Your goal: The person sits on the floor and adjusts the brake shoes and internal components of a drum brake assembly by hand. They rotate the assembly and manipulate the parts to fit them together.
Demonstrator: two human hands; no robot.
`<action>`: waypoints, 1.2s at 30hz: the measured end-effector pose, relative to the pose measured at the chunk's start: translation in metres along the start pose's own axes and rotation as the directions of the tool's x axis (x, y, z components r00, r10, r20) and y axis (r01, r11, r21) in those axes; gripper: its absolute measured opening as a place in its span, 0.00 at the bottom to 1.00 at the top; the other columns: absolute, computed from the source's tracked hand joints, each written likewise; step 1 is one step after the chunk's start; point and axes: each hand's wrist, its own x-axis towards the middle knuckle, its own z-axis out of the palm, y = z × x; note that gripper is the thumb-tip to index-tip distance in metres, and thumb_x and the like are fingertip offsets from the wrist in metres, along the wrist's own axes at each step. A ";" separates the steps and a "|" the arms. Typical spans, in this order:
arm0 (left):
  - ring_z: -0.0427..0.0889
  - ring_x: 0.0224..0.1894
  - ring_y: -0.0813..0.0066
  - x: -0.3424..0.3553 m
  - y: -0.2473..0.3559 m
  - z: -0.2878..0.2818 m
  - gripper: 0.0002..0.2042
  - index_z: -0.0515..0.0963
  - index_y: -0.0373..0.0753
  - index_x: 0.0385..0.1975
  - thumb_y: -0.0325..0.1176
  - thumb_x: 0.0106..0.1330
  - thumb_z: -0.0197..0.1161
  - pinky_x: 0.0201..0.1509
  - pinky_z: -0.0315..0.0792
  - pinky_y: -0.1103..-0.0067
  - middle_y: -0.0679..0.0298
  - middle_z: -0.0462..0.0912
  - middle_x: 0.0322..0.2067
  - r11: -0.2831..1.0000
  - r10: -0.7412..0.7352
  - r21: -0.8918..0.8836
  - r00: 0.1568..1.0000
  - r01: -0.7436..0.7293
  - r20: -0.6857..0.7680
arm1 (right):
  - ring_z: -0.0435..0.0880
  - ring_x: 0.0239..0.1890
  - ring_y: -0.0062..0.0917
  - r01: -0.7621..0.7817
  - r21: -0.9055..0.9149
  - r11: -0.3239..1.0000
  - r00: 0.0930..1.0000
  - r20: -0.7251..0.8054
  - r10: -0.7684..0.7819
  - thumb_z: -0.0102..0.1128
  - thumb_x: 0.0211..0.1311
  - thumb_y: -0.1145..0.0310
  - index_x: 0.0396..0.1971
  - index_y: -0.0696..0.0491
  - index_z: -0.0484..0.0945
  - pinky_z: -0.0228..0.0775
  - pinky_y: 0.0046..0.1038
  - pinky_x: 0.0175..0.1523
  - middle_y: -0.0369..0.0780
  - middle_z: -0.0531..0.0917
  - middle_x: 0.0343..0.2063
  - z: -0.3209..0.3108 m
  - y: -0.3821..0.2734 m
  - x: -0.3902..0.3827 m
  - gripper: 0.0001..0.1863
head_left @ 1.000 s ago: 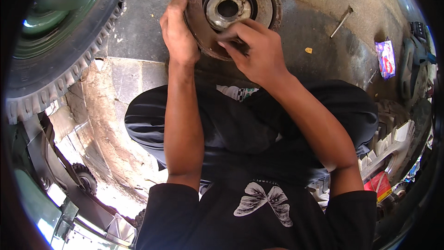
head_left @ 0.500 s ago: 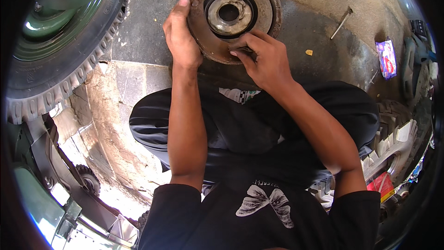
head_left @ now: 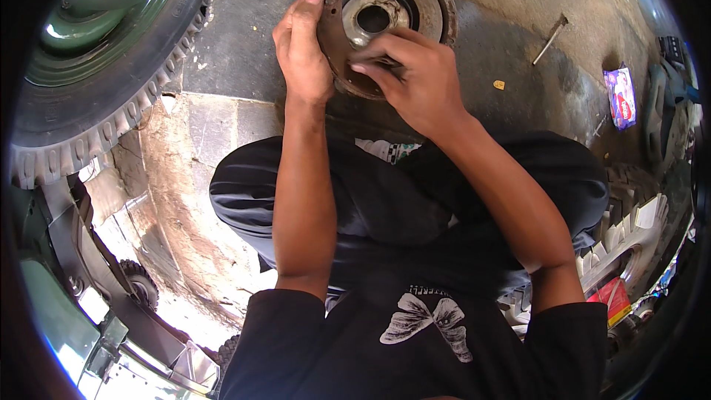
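Note:
A rusty round metal disc (head_left: pixel 433 0), with a bracket at its upper left and a pale, greasy centre ring (head_left: pixel 393 9), lies on the dark floor in front of me. My left hand (head_left: pixel 304 52) grips the disc's left edge, thumb up beside the bracket. My right hand (head_left: pixel 421 81) is over the disc's lower right part, fingers pinched together and blurred at the tips around something dark that I cannot make out. The far side of the centre hole is visible; part of the lower disc is hidden under my fingers.
A green wheel with a knobbly tyre (head_left: pixel 96 115) stands close at left, beside green vehicle parts. At right are a metal rod (head_left: pixel 549 40), a purple packet (head_left: pixel 621 98), a dark-teal tool and another tyre. My crossed legs (head_left: pixel 385 200) are below the disc.
My left hand and the disc have shifted slightly right. My right hand moved down and right, then back up and left across the disc, still pinched, and is now more blurred.

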 end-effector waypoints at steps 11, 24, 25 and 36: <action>0.82 0.37 0.72 0.003 -0.002 0.000 0.22 0.82 0.31 0.49 0.47 0.78 0.53 0.42 0.75 0.76 0.61 0.85 0.37 0.995 0.043 0.095 0.999 -0.043 0.010 | 0.92 0.38 0.35 -0.128 0.013 0.992 0.992 0.007 0.128 0.77 0.57 0.74 0.38 0.54 0.90 0.82 0.31 0.42 0.43 0.90 0.36 -0.001 0.002 -0.004 0.09; 0.80 0.35 0.75 0.001 -0.002 0.001 0.21 0.82 0.34 0.45 0.48 0.77 0.54 0.40 0.74 0.78 0.65 0.82 0.35 0.996 0.030 0.081 0.999 -0.028 -0.028 | 0.90 0.38 0.40 0.037 -0.071 0.997 0.999 0.018 -0.035 0.77 0.57 0.75 0.36 0.54 0.87 0.80 0.35 0.40 0.43 0.89 0.36 0.000 0.000 0.002 0.08; 0.80 0.35 0.75 0.001 -0.002 0.001 0.21 0.82 0.34 0.45 0.48 0.77 0.54 0.40 0.74 0.78 0.64 0.83 0.35 0.998 0.023 0.052 0.999 -0.022 -0.028 | 0.90 0.38 0.40 0.080 -0.072 0.994 0.997 0.027 -0.079 0.77 0.56 0.76 0.36 0.55 0.87 0.80 0.35 0.40 0.43 0.89 0.36 0.001 -0.002 0.006 0.08; 0.81 0.35 0.73 0.000 0.000 0.004 0.22 0.81 0.34 0.46 0.50 0.77 0.54 0.40 0.75 0.77 0.63 0.83 0.34 0.999 0.024 0.042 0.999 -0.023 -0.022 | 0.89 0.39 0.43 0.016 -0.038 0.999 0.998 0.056 -0.014 0.76 0.54 0.76 0.35 0.55 0.86 0.80 0.39 0.44 0.44 0.87 0.35 -0.003 0.004 -0.003 0.09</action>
